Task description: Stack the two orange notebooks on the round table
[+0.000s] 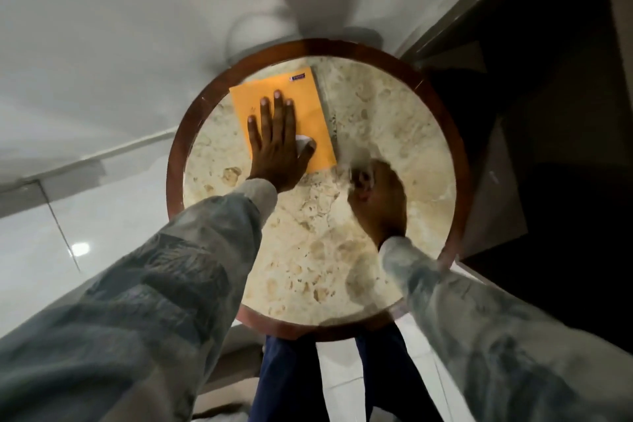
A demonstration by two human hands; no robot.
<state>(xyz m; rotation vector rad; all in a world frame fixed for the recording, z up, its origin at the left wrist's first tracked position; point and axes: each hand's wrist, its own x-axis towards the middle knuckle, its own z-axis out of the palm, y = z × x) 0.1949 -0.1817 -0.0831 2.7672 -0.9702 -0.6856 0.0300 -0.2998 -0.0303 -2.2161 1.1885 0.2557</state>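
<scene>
An orange notebook (308, 106) lies flat on the far left part of the round table (435, 103), which has a marble top and a dark wood rim. Only one orange cover shows; whether a second notebook lies under it I cannot tell. My left hand (274, 144) rests flat on the notebook, fingers spread, palm down. A small white label peeks out by its thumb. My right hand (376, 202) hovers over the table's middle right, blurred by motion, nothing visible in it, fingers loosely curled.
White glossy floor tiles (85, 216) spread to the left. A dark wooden cabinet or doorway (548, 113) stands at the right. My legs in blue trousers (291, 380) are beneath the table's near edge.
</scene>
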